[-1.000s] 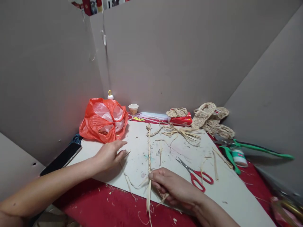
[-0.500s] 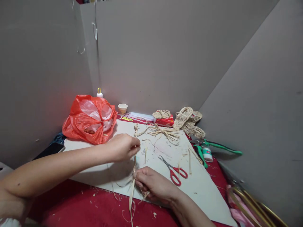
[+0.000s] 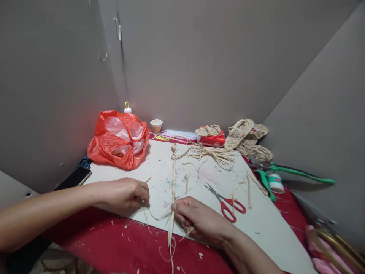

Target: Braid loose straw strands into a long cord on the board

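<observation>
A thin braided straw cord (image 3: pixel 173 171) runs down the white board, with a knot at its far end. My right hand (image 3: pixel 199 217) pinches the cord's near end between thumb and finger. Loose straw strands (image 3: pixel 170 232) hang from there over the board's front edge. To the left, my left hand (image 3: pixel 128 194) is closed on a straw strand (image 3: pixel 159 218) that curves across to the cord. A short thin tip sticks up beside its fingers. Red-handled scissors (image 3: pixel 225 203) lie partly spread to the right of my right hand.
A red plastic bag (image 3: pixel 119 140) stands at the back left beside a phone (image 3: pixel 74 179). Along the back are a paper cup (image 3: pixel 156 126), a straw bundle (image 3: pixel 216 155) and woven straw sandals (image 3: pixel 242 133). Green-handled shears (image 3: pixel 302 173) and a white bottle (image 3: pixel 275 183) lie right.
My left hand has moved from over the cord down to the left, drawing a strand out sideways. My right hand keeps its pinch on the cord. The whole view has shifted slightly.
</observation>
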A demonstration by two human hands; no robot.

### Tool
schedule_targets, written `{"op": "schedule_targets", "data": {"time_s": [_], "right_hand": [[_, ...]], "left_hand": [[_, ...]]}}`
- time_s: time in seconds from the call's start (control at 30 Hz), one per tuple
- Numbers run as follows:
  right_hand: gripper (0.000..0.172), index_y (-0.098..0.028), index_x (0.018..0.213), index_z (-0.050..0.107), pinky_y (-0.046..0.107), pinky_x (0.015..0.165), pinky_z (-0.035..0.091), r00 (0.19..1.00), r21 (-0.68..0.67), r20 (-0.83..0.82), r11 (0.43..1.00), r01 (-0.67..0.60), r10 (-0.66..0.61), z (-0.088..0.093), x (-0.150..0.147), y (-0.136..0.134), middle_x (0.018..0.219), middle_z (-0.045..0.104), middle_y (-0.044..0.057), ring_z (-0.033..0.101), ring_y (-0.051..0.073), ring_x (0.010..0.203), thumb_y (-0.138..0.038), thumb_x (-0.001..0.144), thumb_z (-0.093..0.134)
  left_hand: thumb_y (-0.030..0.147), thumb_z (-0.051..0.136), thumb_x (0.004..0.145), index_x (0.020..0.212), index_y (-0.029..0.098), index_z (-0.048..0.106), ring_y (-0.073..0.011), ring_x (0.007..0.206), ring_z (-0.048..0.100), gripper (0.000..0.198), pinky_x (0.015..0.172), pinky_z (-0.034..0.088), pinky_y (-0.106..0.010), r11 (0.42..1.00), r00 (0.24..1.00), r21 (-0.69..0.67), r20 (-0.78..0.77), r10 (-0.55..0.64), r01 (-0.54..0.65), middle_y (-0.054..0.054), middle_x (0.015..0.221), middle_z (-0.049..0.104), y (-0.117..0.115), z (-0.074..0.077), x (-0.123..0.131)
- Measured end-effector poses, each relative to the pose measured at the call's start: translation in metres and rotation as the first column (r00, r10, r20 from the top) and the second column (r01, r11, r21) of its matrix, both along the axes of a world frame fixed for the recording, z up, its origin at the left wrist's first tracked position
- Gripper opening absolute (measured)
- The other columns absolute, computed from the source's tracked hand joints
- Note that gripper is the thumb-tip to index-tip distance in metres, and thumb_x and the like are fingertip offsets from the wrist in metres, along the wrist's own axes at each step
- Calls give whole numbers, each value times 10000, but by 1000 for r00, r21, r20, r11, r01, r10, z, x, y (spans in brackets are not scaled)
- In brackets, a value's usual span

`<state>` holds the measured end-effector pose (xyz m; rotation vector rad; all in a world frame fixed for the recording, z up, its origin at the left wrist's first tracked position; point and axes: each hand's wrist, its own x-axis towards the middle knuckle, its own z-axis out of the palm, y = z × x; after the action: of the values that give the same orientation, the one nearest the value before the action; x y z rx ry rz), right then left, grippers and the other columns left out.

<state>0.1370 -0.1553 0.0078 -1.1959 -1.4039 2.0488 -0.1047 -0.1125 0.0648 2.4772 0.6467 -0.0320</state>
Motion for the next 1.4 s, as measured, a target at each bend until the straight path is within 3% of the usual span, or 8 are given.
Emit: {"op": "schedule_targets", "data": {"time_s": [0.3, 0.47, 0.63, 0.77, 0.9, 1.0, 1.3, 1.4], "right_hand": [[402, -182, 492, 383, 169, 291, 90, 1000, -22, -2, 1000, -17, 17, -2, 1, -1, 344, 267, -97, 173, 30, 281, -390, 830, 448], [407, -186, 497, 380, 166, 283, 71, 1000, -49, -19, 999, -16, 15, -3, 2, 0, 330, 231, -110, 130, 26, 271, -407, 830, 457], [393, -183, 494, 381, 170, 287, 69, 1000, -36, -31, 999, 0, -1, -7, 4, 0, 344, 236, -102, 143, 27, 277, -371, 833, 447], [374, -183, 495, 378, 171, 288, 69, 1000, -50, -22, 998, -23, 22, -8, 3, 0, 347, 230, -102, 144, 25, 275, -347, 822, 459], [400, -182, 482, 369, 169, 289, 69, 1000, -50, -7, 998, -23, 23, -7, 2, 1, 338, 224, -100, 146, 24, 272, -368, 827, 452], [396, -181, 481, 371, 169, 289, 66, 1000, -57, -8, 998, -18, 18, -5, 1, 1, 332, 222, -101, 139, 24, 270, -360, 824, 457], [400, -182, 495, 376, 161, 284, 62, 997, -86, -75, 996, -23, 16, 0, 3, 2, 342, 245, -107, 123, 16, 269, -392, 823, 467], [393, -183, 506, 378, 150, 284, 77, 991, -115, -134, 993, -13, -2, -1, 4, 2, 350, 250, -111, 122, 14, 275, -403, 817, 476]], "left_hand": [[138, 520, 769, 788, 190, 635, -117, 687, 531, 128, 643, 389, -191, 1000, 1000, 25, -25, 15, -14, -37, 810, 598, -4, -15, -6], [204, 479, 810, 914, 177, 617, -111, 680, 526, 175, 618, 378, -194, 971, 968, -16, 67, 240, -240, -26, 817, 621, 4, -8, -12], [328, 432, 835, 708, 156, 584, -112, 550, 473, 262, 535, 315, -218, 773, 808, 237, 137, 573, -588, -10, 608, 541, 27, 0, -27], [448, 447, 802, 524, 153, 552, -152, 482, 485, 418, 514, 293, -264, 624, 687, 490, -68, 724, -609, -46, 497, 491, 21, 0, -40], [513, 476, 744, 524, 146, 588, -208, 531, 549, 442, 510, 317, -278, 656, 625, 514, -266, 734, -552, -101, 531, 558, 1, -9, -51], [373, 490, 733, 612, 174, 623, -173, 557, 543, 267, 515, 306, -251, 737, 680, 408, -305, 666, -539, -79, 616, 616, -7, -12, -59], [224, 447, 747, 739, 170, 572, -124, 606, 474, 137, 571, 315, -217, 738, 753, 173, 43, 657, -653, -9, 673, 570, -8, -9, -33], [204, 459, 743, 750, 166, 544, -114, 599, 465, 93, 567, 331, -213, 767, 754, -51, 155, 638, -639, 11, 657, 543, -5, -12, -12]]}}
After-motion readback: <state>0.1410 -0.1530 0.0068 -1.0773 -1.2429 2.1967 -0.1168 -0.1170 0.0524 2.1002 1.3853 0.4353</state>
